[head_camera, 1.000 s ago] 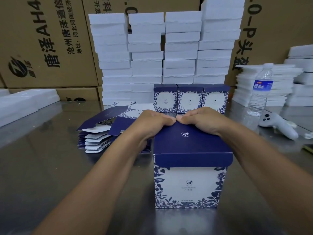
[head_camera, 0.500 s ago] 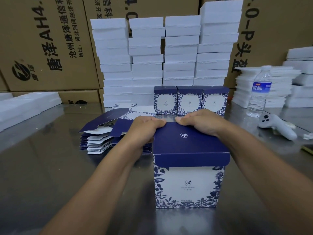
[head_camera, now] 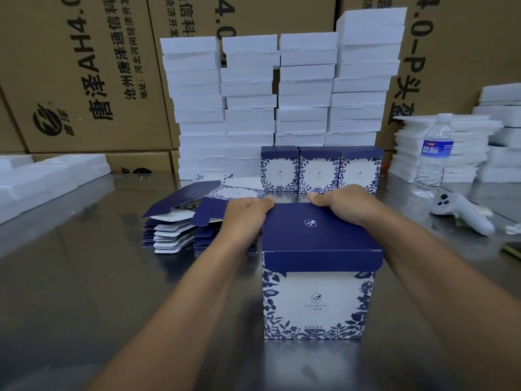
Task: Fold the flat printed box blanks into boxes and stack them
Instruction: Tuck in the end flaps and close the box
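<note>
Upright on the table (head_camera: 84,277), near and centred: a box (head_camera: 318,300), white front with blue leaf print towards the camera. Folded over its top, a dark blue lid (head_camera: 318,235), with the front flap hanging outside the front wall.

Gripping the lid's far left corner with the left hand (head_camera: 245,215), fingers curled round the edge. Gripping the far right corner likewise with the right hand (head_camera: 344,204), knuckles up, fingers bent over the back edge. Fingertips hidden behind the box, so possibly tucked into the back, hard to tell.

Left of the box, just behind the left wrist: a pile of flat blanks (head_camera: 174,230), with the top ones partly lifted. Further back, touching side by side in a row: three finished boxes (head_camera: 318,170). Behind those, against brown cartons (head_camera: 84,66), tall stacks of white foam (head_camera: 282,94).

To the right, well apart from the box: a bottle (head_camera: 432,156) standing, and a grey controller (head_camera: 462,213) lying on the table.
</note>
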A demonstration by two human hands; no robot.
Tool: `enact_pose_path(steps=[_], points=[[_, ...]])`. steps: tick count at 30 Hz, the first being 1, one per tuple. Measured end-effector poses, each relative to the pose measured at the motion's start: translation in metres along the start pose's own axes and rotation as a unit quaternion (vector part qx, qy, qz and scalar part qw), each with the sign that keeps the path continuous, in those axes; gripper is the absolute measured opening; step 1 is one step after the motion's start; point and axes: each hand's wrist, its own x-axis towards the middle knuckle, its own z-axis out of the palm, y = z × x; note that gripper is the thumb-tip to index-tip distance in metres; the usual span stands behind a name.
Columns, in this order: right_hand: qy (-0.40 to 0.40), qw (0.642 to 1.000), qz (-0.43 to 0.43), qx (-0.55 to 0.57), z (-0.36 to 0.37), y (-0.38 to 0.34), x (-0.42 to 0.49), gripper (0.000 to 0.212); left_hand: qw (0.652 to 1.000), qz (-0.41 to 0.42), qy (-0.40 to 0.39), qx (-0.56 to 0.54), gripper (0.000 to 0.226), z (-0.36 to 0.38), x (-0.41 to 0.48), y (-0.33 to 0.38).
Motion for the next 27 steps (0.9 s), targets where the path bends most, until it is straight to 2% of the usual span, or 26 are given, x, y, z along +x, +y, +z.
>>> enact_pose_path(steps=[7, 15, 17, 20, 24, 27], points=[[-0.020, 0.991, 0.030, 0.130, -0.007, 0.013, -0.007, 0.025, 1.000, -0.009, -0.005, 0.001, 0.037, 0.001, -0.003, 0.001], [-0.006, 0.986, 0.029, 0.163, -0.007, 0.016, -0.006, 0.025, 1.000, -0.013, 0.007, 0.021, 0.024, 0.003, -0.004, 0.005], [0.015, 0.985, 0.025, 0.172, -0.006, 0.021, -0.008, 0.027, 1.000, -0.014, 0.008, 0.023, 0.024, 0.003, -0.004, 0.005], [0.052, 0.979, 0.012, 0.197, -0.004, 0.035, -0.009, 0.044, 1.000, -0.016, 0.007, 0.024, 0.021, 0.003, -0.005, 0.004], [0.068, 0.975, -0.013, 0.210, -0.002, 0.038, -0.012, 0.021, 1.000, -0.029, 0.000, 0.004, 0.018, 0.004, -0.007, 0.004], [0.067, 0.976, -0.027, 0.206, -0.001, 0.037, -0.012, 0.019, 1.000, -0.030, 0.005, -0.001, 0.017, 0.003, -0.009, 0.005]])
